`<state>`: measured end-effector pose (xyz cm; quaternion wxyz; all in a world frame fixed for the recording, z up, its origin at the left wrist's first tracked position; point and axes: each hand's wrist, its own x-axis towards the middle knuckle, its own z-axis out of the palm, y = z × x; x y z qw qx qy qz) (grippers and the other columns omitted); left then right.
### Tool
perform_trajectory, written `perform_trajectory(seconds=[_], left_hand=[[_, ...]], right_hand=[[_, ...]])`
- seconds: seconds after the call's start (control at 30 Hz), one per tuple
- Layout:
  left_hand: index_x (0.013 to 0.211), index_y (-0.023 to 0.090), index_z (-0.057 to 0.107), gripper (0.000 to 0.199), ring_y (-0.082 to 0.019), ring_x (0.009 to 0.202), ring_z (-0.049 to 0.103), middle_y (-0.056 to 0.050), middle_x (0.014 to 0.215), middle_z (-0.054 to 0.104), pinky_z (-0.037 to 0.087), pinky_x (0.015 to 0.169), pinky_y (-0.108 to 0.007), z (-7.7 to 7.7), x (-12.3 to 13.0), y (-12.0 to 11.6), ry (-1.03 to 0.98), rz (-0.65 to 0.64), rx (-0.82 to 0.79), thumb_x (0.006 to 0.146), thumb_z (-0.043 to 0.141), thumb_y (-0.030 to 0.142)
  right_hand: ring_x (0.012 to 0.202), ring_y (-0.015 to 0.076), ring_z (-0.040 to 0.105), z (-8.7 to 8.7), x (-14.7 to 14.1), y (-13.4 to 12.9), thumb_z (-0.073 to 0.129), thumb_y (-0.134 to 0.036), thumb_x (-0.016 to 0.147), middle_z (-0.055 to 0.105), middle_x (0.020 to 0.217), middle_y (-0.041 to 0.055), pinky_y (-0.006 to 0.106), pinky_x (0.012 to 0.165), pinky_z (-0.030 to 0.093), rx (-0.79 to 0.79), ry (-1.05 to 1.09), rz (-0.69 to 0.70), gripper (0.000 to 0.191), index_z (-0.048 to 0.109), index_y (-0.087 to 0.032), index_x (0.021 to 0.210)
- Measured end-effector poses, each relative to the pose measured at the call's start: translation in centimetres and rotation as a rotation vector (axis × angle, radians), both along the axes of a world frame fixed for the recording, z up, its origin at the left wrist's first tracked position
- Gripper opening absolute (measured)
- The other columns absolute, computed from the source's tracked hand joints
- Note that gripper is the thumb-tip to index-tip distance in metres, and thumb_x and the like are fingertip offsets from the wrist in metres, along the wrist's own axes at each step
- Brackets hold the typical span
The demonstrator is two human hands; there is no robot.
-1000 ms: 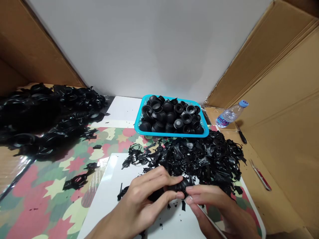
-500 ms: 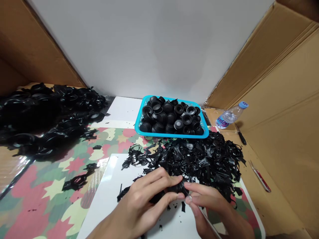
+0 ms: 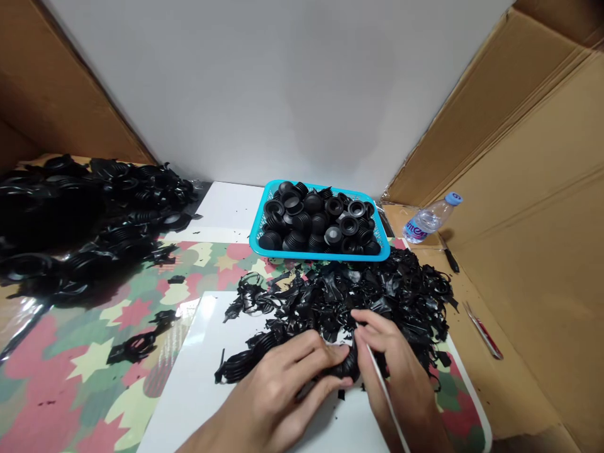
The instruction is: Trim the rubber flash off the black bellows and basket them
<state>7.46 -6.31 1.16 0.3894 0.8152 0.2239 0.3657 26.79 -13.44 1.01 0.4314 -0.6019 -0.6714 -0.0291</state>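
Observation:
My left hand is closed around a black ribbed rubber boot, low over a white board. Its thumb and fingers pinch the boot from the left. In my right hand is a slim silver-coloured tool, its shaft running back toward me. The tool's tip is hidden by my fingers and the dark rubber, so its kind is unclear. A heap of black rubber scraps lies just beyond both hands. Another ribbed black piece rests on the board left of my left hand.
Behind the scraps stands a blue basket full of ribbed black boots. Untrimmed black parts are piled at the left. A water bottle, a black-handled tool and a red-handled cutter lie along the right cardboard wall.
My right hand with the tool has moved up and slightly away from the boot. My left hand keeps hold of the boot, a little lower. The view has shifted slightly.

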Motion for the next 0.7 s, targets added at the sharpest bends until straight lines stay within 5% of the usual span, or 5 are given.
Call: perform_trajectory(seconds=[0.2,0.33,0.5,0.6,0.7], left_hand=[[0.132,0.026,0.082,0.035,-0.016,0.088,0.079,-0.003,0.102,0.081,0.061,0.082,-0.017,0.2,-0.5,1.0,-0.041,0.008,-0.16,0.1,0.085,0.013],[0.138,0.034,0.079,0.044,-0.016,0.097,0.079,-0.002,0.11,0.081,0.061,0.09,-0.019,0.3,-1.1,1.2,0.022,-0.017,-0.234,0.1,0.084,0.013],[0.149,0.039,0.072,0.052,-0.021,0.115,0.077,-0.005,0.129,0.077,0.061,0.103,-0.026,-0.2,-1.2,0.8,0.042,-0.031,-0.273,0.104,0.077,0.014],[0.157,0.039,0.064,0.06,-0.023,0.122,0.074,-0.008,0.142,0.072,0.06,0.108,-0.03,-0.1,-1.6,1.5,0.02,-0.027,-0.319,0.102,0.083,0.025],[0.14,0.031,0.074,0.043,-0.026,0.118,0.074,-0.008,0.131,0.077,0.06,0.106,-0.033,0.6,-3.2,2.6,0.05,-0.022,-0.474,0.1,0.085,0.045]], right_hand=[[0.099,0.0215,0.084,-0.1,2.7,-0.4,0.055,-0.035,0.114,0.085,0.112,0.0077,0.032,0.086,0.069,-0.111,0.073,-0.26,0.024,0.074,-0.023,0.118],[0.093,0.0203,0.082,-1.3,2.1,-2.1,0.048,-0.031,0.117,0.084,0.108,0.0051,0.03,0.082,0.065,-0.099,0.109,-0.195,0.03,0.075,-0.025,0.127],[0.06,0.0165,0.066,-2.3,-1.4,-1.7,0.057,-0.041,0.115,0.065,0.071,-0.0022,0.026,0.057,0.052,-0.082,0.131,-0.033,0.027,0.068,-0.026,0.097],[0.059,0.0165,0.061,-2.8,-2.2,-0.3,0.06,-0.032,0.115,0.061,0.069,-0.0028,0.025,0.056,0.049,0.01,0.148,-0.006,0.025,0.064,-0.025,0.091],[0.062,0.0178,0.062,-2.6,-1.4,1.1,0.063,-0.027,0.113,0.062,0.073,-0.0012,0.026,0.06,0.051,0.056,0.171,-0.029,0.017,0.065,-0.024,0.096]])
